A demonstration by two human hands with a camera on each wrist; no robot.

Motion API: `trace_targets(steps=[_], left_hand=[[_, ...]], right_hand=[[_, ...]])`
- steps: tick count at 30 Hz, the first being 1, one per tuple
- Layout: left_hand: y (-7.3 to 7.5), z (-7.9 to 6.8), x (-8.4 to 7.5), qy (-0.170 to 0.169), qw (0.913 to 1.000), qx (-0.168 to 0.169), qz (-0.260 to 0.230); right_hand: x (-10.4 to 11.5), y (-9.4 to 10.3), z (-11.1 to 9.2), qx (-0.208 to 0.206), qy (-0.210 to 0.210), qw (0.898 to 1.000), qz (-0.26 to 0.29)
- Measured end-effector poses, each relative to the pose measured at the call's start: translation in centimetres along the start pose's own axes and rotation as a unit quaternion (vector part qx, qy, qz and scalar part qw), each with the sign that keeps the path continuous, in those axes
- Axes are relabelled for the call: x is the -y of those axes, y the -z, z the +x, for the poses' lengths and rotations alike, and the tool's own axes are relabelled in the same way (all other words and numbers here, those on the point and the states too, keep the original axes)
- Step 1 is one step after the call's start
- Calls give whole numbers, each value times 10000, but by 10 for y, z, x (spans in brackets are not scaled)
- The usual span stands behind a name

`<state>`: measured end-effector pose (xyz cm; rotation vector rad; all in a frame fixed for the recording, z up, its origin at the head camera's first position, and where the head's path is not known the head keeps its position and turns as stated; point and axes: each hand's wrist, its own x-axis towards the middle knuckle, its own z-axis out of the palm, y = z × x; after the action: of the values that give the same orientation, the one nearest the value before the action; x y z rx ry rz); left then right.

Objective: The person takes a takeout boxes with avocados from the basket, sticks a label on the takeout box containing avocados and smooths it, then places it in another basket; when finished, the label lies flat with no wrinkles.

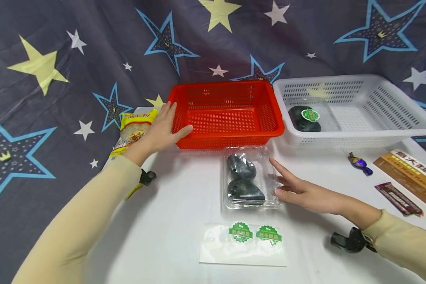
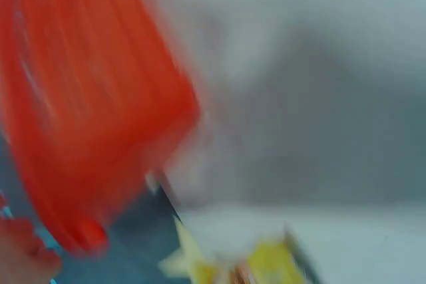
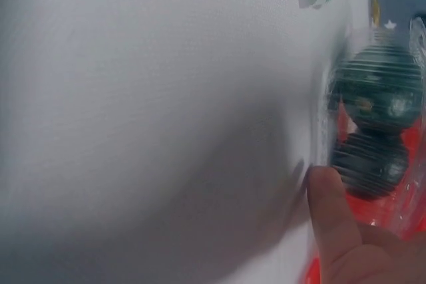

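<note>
My left hand (image 1: 162, 132) is at the left end of a red plastic basket (image 1: 230, 136), fingers straight and thumb spread over its rim; the basket's bottom shows bare. In the left wrist view the basket (image 2: 100, 64) is blurred, with fingertips (image 2: 23, 254) at the lower left. A clear plastic clamshell box (image 1: 225, 177) lies in front of the basket, holding two glossy dark green rounded items (image 1: 243, 181). At its right edge my right hand (image 1: 301, 191) touches with extended fingers and thumb. A fingertip (image 3: 325, 181) lies along the box's side in the right wrist view.
A sheet with two green stickers (image 1: 241, 254) lies nearest me. On the right stands a white basket (image 1: 358, 136) with a similar stickered box (image 1: 330, 118). A wrapped candy (image 1: 359, 163), a bar (image 1: 399, 198) and a brown package (image 1: 411, 177) lie before it. A yellow bag (image 1: 135, 128) sits left.
</note>
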<state>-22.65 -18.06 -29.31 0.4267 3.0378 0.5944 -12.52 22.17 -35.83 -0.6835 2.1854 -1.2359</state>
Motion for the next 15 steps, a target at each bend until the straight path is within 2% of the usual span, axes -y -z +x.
trace_targets(steps=[3,5,6,8,10,12,15], left_hand=[[-19,-29,-26,-495,9956,-695,-381],[-37,-53,-48,-586,9922,-701,-853],[-47,-64,-59,-564,9906,-545,-1117],[-67,-84,-77,-396,9862,-31,-1608],[-86,-95,-92,-158,9772,563,-2042],[-100,-100,-101,52,9663,926,-2401],[-113,-100,-107,274,9517,1064,-2869]], right_hand=[[-1,-1,-1,-37,-17,10000,-68],[0,-1,-2,-90,-23,9998,-148],[1,-1,-2,-125,-28,9997,-190],[2,-1,-2,-206,-17,9995,-253],[5,-4,-2,-292,1,9993,-213],[8,-10,-2,-407,-17,9991,-138],[14,-24,-4,-626,-91,9980,-39]])
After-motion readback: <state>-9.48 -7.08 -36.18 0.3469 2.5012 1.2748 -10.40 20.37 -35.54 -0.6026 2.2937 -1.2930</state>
